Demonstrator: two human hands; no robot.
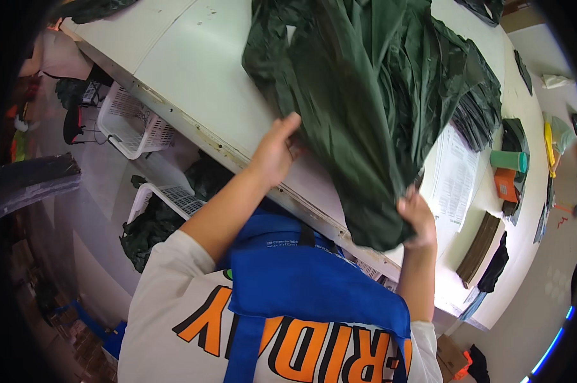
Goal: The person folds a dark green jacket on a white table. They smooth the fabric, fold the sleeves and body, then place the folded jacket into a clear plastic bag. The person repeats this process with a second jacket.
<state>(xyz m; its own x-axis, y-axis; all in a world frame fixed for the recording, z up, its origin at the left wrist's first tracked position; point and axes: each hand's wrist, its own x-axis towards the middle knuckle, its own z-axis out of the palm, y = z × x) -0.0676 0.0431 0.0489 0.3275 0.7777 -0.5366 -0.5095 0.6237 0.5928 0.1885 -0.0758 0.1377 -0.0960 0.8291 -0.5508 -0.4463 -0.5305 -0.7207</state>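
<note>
A long piece of dark green, thin, shiny fabric (346, 127) hangs in folds over the white table (199, 70), its lower end reaching the near edge. My right hand (420, 218) is closed on its lower right corner. Beside the fabric's left edge is my left hand (277, 152), its fingers apart and partly curled, slightly blurred; the fingertips are at the cloth, and I see nothing gripped in them. More dark green fabric lies bunched behind, and a stack of folded dark pieces (478, 118) sits to the right.
Printed paper sheets (453, 182) lie right of the fabric. Beyond them are a green cylinder (508, 161), an orange box (505, 185) and a brown slatted piece (480, 247). White baskets (125, 121) stand below the table at left, one holding dark cloth (149, 231). Another person (65, 54) is at far left.
</note>
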